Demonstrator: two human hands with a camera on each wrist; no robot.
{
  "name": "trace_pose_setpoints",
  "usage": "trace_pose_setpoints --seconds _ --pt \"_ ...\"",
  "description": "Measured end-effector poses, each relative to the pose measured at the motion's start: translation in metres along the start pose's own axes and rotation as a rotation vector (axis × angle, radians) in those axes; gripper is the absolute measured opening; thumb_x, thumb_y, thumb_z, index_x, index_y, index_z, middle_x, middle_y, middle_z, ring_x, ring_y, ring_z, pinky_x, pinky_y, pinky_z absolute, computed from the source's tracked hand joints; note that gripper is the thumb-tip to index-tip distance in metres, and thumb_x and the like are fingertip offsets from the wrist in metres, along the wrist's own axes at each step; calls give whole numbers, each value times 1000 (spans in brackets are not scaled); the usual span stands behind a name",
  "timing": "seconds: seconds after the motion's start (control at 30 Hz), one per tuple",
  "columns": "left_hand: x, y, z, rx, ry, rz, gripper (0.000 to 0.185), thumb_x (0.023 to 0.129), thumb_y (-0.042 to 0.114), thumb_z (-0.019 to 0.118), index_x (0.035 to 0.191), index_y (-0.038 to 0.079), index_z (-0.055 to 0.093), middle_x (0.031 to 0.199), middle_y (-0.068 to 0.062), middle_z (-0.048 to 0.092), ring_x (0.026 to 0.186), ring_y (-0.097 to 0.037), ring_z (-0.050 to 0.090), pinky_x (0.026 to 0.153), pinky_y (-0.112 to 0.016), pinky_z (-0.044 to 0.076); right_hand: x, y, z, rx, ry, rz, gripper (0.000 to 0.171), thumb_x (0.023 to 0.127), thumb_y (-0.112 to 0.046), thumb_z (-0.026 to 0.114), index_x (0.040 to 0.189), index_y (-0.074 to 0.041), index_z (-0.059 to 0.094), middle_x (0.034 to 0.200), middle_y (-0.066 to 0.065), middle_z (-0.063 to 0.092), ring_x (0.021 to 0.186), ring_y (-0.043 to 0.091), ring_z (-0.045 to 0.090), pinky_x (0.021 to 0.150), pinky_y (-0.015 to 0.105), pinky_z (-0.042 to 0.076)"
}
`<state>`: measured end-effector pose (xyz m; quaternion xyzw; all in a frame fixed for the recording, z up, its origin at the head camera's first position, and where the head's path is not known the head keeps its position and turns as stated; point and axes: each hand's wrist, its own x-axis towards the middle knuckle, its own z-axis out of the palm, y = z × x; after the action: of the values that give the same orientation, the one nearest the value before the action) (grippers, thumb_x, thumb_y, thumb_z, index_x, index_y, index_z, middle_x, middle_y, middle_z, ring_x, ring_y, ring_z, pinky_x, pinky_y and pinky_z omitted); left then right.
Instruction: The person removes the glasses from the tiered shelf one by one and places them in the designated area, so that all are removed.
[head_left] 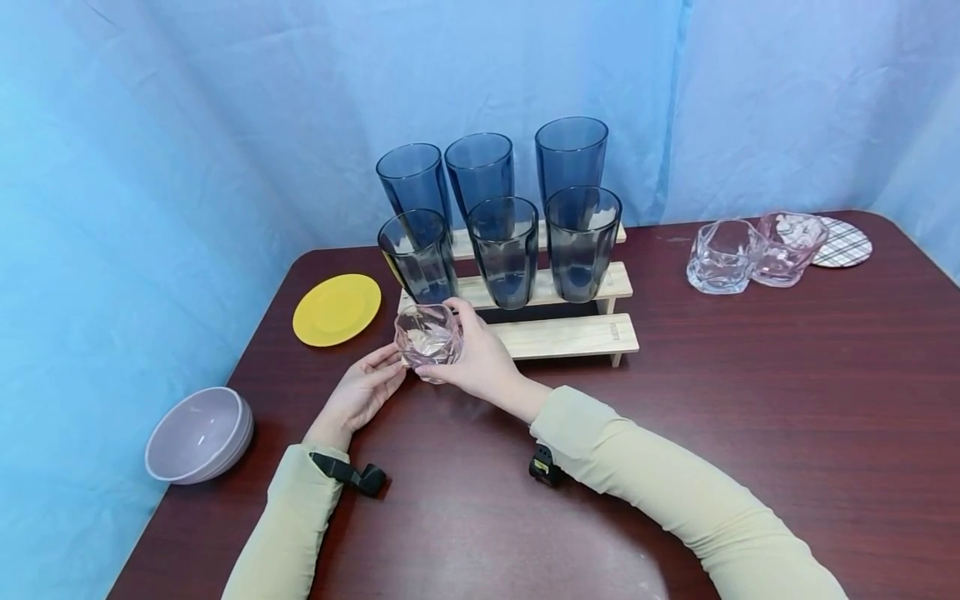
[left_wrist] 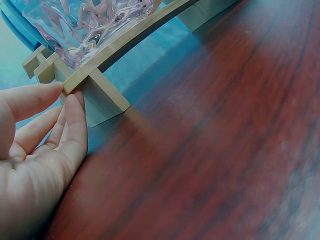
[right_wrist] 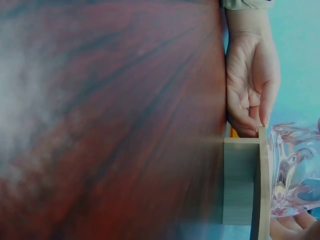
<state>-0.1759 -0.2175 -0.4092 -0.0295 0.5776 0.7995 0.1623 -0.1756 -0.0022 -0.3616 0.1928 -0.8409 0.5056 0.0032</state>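
Note:
My right hand (head_left: 486,360) grips a faintly pink, faceted drinking glass (head_left: 429,335), thumb on the near side and fingers on the far side. In both wrist views the glass's base is at the top of the lowest step, at the left end of a three-step wooden stand (head_left: 566,336). My left hand (head_left: 360,398) is low beside that end. Its thumb and forefinger pinch the board's end (left_wrist: 75,82) in the left wrist view. Tall blue-grey tumblers (head_left: 504,250) stand on the two higher steps, right behind the pink glass.
A yellow plate (head_left: 337,310) lies left of the stand, and a lilac bowl (head_left: 198,435) sits by the left table edge. At the back right are a clear glass (head_left: 722,258), another pink glass (head_left: 787,250) and a checked round coaster (head_left: 846,244). Blue curtains hang behind.

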Motion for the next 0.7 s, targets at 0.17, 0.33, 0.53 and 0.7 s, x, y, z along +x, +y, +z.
trace_pose_setpoints --seconds 0.17,0.33,0.53,0.7 --pt "2 0 1 -12 -11 -1 58 95 -12 34 148 -8 10 106 4 52 92 0 58 84 -14 49 0 0 -2 -13 18 6 89 68 -31 85 139 -16 33 124 8 54 112 23 55 93 42 47" --pt "0 0 0 -7 -14 -5 58 95 -12 34 148 -8 10 106 5 52 92 1 58 85 -13 48 0 0 -3 -26 7 17 88 68 -33 85 138 -17 35 124 7 56 110 22 56 92 41 48" --pt "-1 1 -2 -9 -17 2 58 96 -11 35 148 -7 11 107 6 54 93 0 58 85 -14 48 -1 -2 -6 -39 10 15 87 67 -33 85 137 -16 37 123 9 59 108 24 59 90 42 49" --pt "0 0 -2 -18 -35 9 57 96 -10 36 148 -7 12 108 6 57 95 -1 59 85 -14 49 -1 0 -9 -53 14 11 86 65 -32 86 135 -15 39 121 10 60 107 24 59 88 42 50"
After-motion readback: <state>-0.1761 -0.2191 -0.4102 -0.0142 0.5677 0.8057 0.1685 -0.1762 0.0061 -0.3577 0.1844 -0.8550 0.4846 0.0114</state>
